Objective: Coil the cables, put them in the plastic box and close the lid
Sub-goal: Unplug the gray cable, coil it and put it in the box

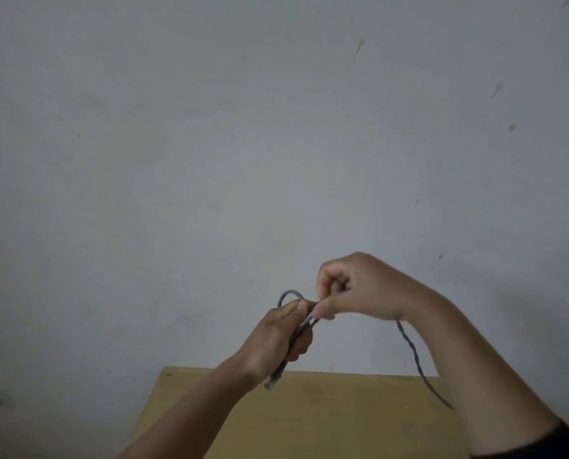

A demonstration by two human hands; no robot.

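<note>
Wall (pixel 210 144), big and grey, fills most of the view, and a wooden table (pixel 326 415) sits at 6 o'clock. Both arms reach up above the table. Left hand (pixel 283 336) grips a small loop of the grey cable (pixel 412 356). Right hand (pixel 359 286), at 3 o'clock from it, pinches the cable, which hangs down at 5 o'clock.

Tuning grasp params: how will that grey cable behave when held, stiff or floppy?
Likely floppy: the grey cable sags in a curve below the right hand. Some springiness: its loop above the left hand holds an arch. Probably light; a fingertip pinch holds it.
</note>
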